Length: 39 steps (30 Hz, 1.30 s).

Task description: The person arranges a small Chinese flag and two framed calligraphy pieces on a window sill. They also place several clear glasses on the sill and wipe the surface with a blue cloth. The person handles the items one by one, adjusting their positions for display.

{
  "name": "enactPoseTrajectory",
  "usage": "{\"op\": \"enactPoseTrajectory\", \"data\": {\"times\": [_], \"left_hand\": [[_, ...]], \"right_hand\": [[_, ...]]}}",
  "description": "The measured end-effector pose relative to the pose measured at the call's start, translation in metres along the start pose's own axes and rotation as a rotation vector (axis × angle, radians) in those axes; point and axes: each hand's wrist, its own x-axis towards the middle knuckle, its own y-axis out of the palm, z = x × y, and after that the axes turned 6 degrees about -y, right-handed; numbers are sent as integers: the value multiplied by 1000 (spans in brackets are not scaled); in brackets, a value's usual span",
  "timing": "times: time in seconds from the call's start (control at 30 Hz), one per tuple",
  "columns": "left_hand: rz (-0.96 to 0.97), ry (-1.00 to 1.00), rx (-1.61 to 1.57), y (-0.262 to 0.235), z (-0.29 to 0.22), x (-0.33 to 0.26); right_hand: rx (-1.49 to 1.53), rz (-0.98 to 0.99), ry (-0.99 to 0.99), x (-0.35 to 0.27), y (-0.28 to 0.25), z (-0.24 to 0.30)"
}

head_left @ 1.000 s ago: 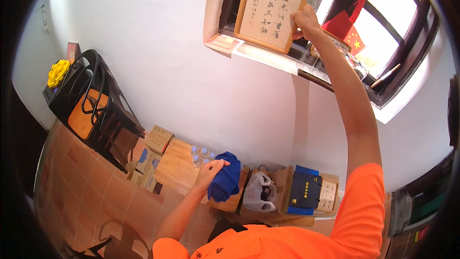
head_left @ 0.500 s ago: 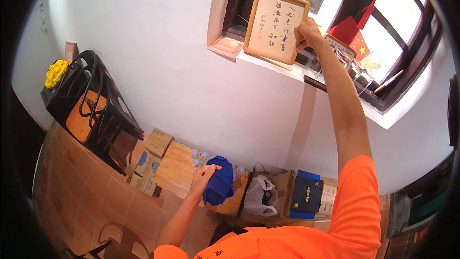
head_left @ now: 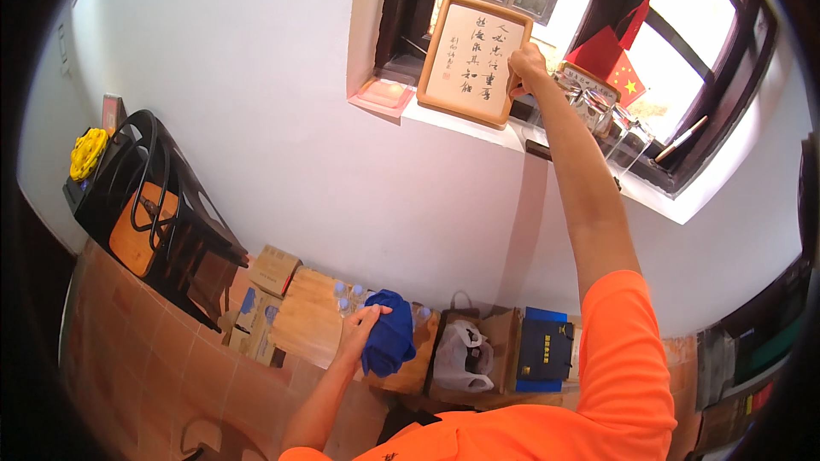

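With my arm stretched up to the window, my right hand (head_left: 530, 67) grips the right edge of a wood-framed calligraphy picture (head_left: 475, 60). The frame stands slightly tilted on the white window sill (head_left: 457, 123), its lower edge at the sill. Lower down, in front of my body, my left hand (head_left: 366, 324) is closed on a bunched dark blue cloth (head_left: 389, 335). Glass jars (head_left: 602, 111) stand on the sill to the right of my right hand.
A pink box (head_left: 382, 96) sits at the sill's left end; a red flag (head_left: 628, 81) is behind the jars. Below are a wooden table (head_left: 309, 312) with bottles (head_left: 341, 288), a white plastic bag (head_left: 461, 357) and a dark blue gift bag (head_left: 545, 347). Black chairs (head_left: 162, 196) stand left.
The framed picture now rests lower against the sill, still in my right hand. The whole view has shifted a little. My left hand keeps the cloth.
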Motion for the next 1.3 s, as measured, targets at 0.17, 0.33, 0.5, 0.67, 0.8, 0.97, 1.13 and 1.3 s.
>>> {"op": "enactPoseTrajectory", "data": {"times": [0.17,0.33,0.5,0.67,0.8,0.97,1.13,1.3], "left_hand": [[-19,-9,0,-4,6,3],[-23,-17,-19,-7,10,4],[-32,-31,-53,-8,15,5],[-28,-19,-47,-11,19,5],[-46,-34,-54,-8,15,2],[-40,-30,-52,-9,23,7],[-31,-52,-59,-3,29,11],[-28,-43,-48,1,29,8]], "right_hand": [[-78,-18,48,13,4,-8],[-54,-7,5,18,6,-12],[-83,-47,-47,15,9,-12],[-74,-42,-50,27,8,-18],[-53,-62,-48,22,5,-18],[-54,-60,-65,8,4,-9],[-231,-64,-114,11,2,-8],[-440,-152,-173,5,14,7]]}}
